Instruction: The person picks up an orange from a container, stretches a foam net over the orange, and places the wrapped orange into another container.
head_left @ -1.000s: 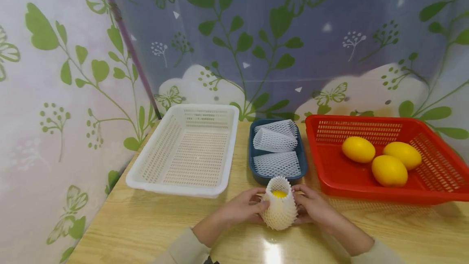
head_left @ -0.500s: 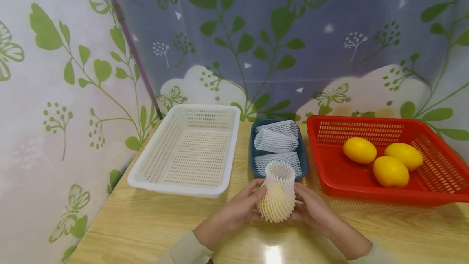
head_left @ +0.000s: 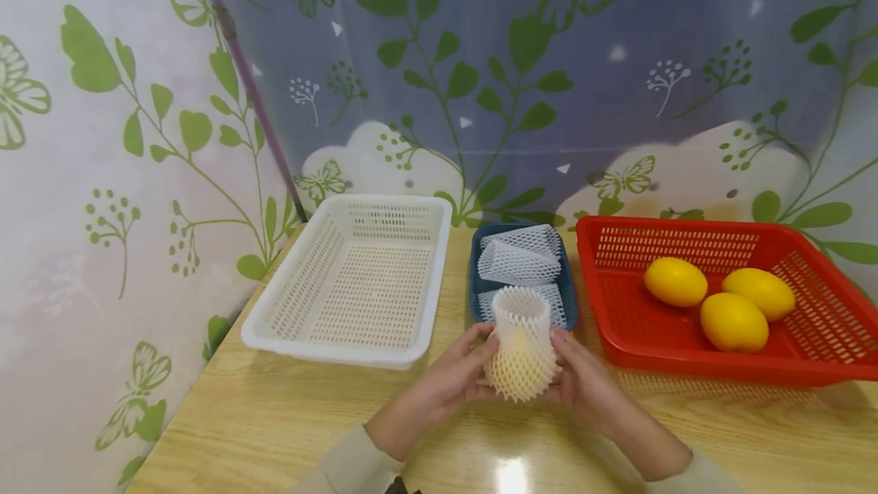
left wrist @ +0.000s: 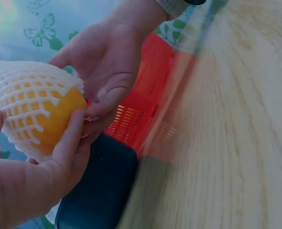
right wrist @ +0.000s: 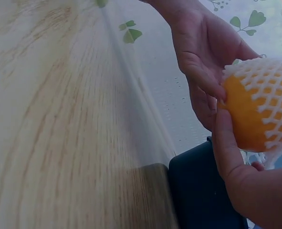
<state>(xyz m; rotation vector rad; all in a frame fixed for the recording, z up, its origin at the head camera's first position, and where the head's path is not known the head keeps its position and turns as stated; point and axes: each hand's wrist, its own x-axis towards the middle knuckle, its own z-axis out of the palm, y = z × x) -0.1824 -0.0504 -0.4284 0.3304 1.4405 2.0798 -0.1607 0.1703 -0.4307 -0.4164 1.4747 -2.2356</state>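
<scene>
A yellow oval fruit [left wrist: 67, 119] sits inside a white foam net sleeve [head_left: 523, 360], held between both hands in front of the blue tray. My left hand [head_left: 449, 380] grips its left side, thumb on the net and fingers beneath. On the opposite side, my right hand [head_left: 590, 381] holds it the same way. The sleeve's upper end stands open and hollow above the fruit. In both wrist views the fruit's bare lower end [right wrist: 245, 119] pokes out of the net, with fingertips touching it. Three similar yellow fruits [head_left: 734, 322] lie in the red basket.
A blue tray [head_left: 475, 311] behind the hands holds several white foam net sleeves [head_left: 519, 264]. To its left stands a white perforated basket [head_left: 424, 341]. The red basket [head_left: 693, 364] is at the right. A patterned cloth [head_left: 480, 97] hangs behind the wooden table [head_left: 274, 418].
Both hands have raised the fruit and sleeve slightly, toward the blue tray. The sleeve's top has been drawn up, so the fruit's yellow top no longer shows through the opening.
</scene>
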